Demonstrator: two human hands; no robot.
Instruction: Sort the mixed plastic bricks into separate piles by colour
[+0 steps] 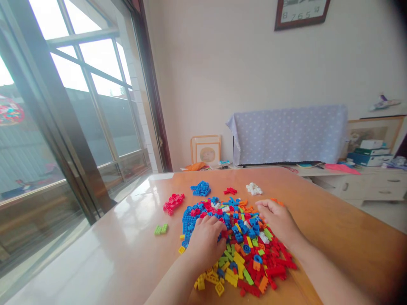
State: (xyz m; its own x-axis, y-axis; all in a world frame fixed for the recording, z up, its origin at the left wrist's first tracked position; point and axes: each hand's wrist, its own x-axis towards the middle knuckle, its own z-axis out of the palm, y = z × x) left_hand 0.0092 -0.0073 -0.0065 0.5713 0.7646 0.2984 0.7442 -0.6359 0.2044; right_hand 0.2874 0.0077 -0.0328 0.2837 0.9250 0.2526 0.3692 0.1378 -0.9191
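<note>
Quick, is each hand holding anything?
Left hand: curled over the brick pile; any grip hidden.
Right hand: curled at the pile's edge; cannot tell.

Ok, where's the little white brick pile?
In the head view, the little white brick pile sits toward the far side of the table, right of the small red cluster, beyond the right hand.

The smooth, wood-brown surface [108, 262] is gleaming glossily; on it, studded plastic bricks [238, 237] are showing a faint sheen. Beyond the surface, matt cloth [289, 135] is draping softly; left of it, metal-looking framing [60, 110] is holding smooth glass [117, 125].
</note>
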